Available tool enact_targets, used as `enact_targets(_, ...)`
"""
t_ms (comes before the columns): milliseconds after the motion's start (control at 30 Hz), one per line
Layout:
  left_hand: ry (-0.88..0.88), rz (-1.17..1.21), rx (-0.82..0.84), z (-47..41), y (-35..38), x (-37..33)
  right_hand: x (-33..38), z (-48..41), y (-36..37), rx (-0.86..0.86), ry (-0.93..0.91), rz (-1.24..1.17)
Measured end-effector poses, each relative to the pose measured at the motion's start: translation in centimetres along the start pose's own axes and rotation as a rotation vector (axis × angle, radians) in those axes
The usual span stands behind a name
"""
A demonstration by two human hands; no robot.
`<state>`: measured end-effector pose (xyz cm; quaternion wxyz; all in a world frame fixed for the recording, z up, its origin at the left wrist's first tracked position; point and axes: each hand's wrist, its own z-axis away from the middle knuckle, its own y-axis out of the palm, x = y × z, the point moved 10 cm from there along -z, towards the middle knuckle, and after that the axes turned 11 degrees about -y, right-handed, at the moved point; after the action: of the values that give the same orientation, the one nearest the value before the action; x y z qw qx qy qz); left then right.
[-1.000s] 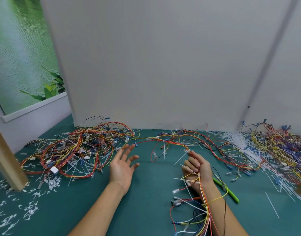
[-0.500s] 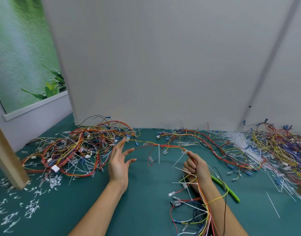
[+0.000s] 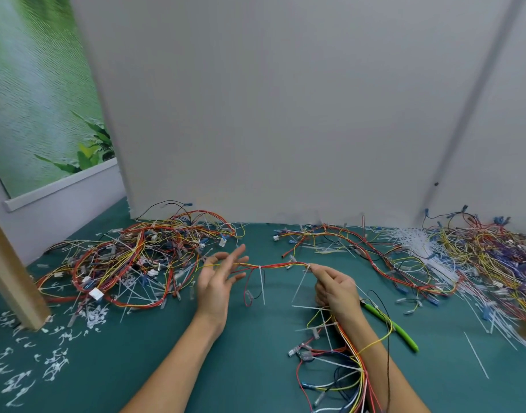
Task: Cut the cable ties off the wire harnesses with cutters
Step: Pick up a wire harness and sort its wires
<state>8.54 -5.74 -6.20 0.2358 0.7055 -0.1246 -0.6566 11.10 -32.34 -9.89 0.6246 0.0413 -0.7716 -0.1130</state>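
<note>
Far left of the stretched harness (image 3: 281, 266), a wooden post (image 3: 11, 278) stands on the green table (image 3: 136, 368), with white cut tie scraps (image 3: 56, 365) strewn around its foot. Between the post and the harness lies a tangled pile of harnesses (image 3: 127, 257), reaching back to the grey partition (image 3: 285, 114).

The left hand (image 3: 217, 283) has its fingers straight and spread, and the harness's left end lies across them. A white cable tie (image 3: 261, 283) hangs from the middle of the harness, and bare table shows below it between the forearms.

The right hand (image 3: 336, 289) pinches the harness's right end at another tie, fingers curled. From there the harness trails down along that forearm.

Right of the harness, the green-handled cutters (image 3: 397, 328) lie on the table beside the wrist. Beyond them are loose white ties (image 3: 416, 242) and a second wire pile (image 3: 482, 257) that runs to the table's right edge.
</note>
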Motion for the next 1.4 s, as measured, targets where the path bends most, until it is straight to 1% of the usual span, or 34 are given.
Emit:
enact_targets(33, 0.004, -0.06, 0.009, 0.1, 0.3, 0.2, 0.1, 0.1, 0.1, 0.0, -0.004, -0.003)
enact_targets(100, 0.063, -0.264, 0.014, 0.0, 0.6, 0.5, 0.4, 0.1, 0.2, -0.003, -0.012, -0.017)
enact_targets(267, 0.298, -0.725, 0.033, 0.8, 1.7, 0.3, 0.9, 0.3, 0.7, 0.02, -0.007, -0.046)
enact_targets(333, 0.397, -0.833, 0.067, 1.3, 2.3, 0.1, 0.9, 0.2, 0.9, 0.037, -0.009, -0.082)
enact_targets(433, 0.479, -0.956, 0.12, 1.5, 3.2, 0.3, 0.9, 0.0, 0.8, 0.039, -0.008, -0.136)
enact_targets(533, 0.569, -1.064, 0.121, 1.8, 3.7, 0.0, 0.8, 0.0, 0.8, 0.041, -0.006, -0.193)
enact_targets(733, 0.711, -1.142, 0.08, 2.8, 4.4, -1.1, 0.7, 0.0, 0.8, 0.041, 0.017, -0.202)
enact_targets(967, 0.886, -1.289, 0.032, 3.9, 5.4, -1.4, 0.4, -0.2, 0.4, -0.007, 0.052, -0.175)
enact_targets(1067, 0.923, -1.314, 0.03, 4.2, 5.7, -1.3, 0.1, -0.2, 0.2, -0.037, 0.078, -0.22)
enact_targets(1167, 0.888, -1.279, 0.006, 4.3, 5.7, -1.4, -0.1, -0.1, 0.1, -0.07, 0.098, -0.303)
enact_targets(1300, 0.775, -1.189, -0.069, 3.9, 4.6, -2.1, -0.2, -0.2, 0.1, -0.088, 0.105, -0.438)
enact_targets(1400, 0.684, -1.119, -0.088, 3.7, 3.9, -2.4, -0.2, 0.0, 0.5, -0.067, 0.116, -0.522)
